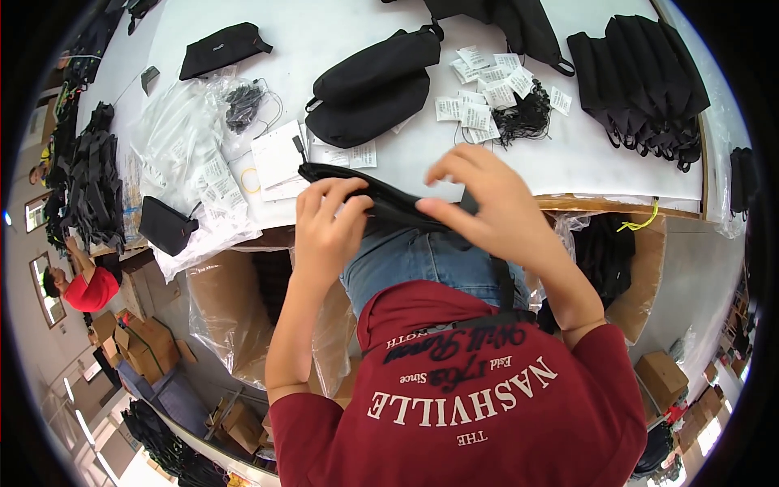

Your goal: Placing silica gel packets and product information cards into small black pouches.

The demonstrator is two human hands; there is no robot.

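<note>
Left hand: the left hand (pixel 324 223) is clamped on the near-left end of a flat black pouch (pixel 381 203), fingers curled over its top edge, thumb beneath.
Right hand: the right hand (pixel 487 207) pinches the pouch's right end, thumb and forefinger closed on the fabric, the other fingers fanned upward and free.
Pouch position: held in the air just off the near edge of the white table (pixel 341 32), roughly level, above the person's lap; a small zip pull sticks up at its far-left tip.
Spacing of hands: apart, one at each end, the pouch stretched between them.
Work surface: two stuffed black bags (pixel 373 85) lie mid-table; a scatter of white paper tags (pixel 487 89) with a tangle of black cords (pixel 523 122) sits toward the far right; a stack of flat black pouches (pixel 641 77) fills the far-right corner.
Left side: clear plastic sleeves (pixel 182 154) are heaped along the left edge.
Handling note: in my judgement, even tension from both ends keeps the fabric flat; the right pinch looks light and could slip.
Risk: the pouch hangs beyond the table edge, over open lined cartons (pixel 235 308); a lost grip would drop it there.
</note>
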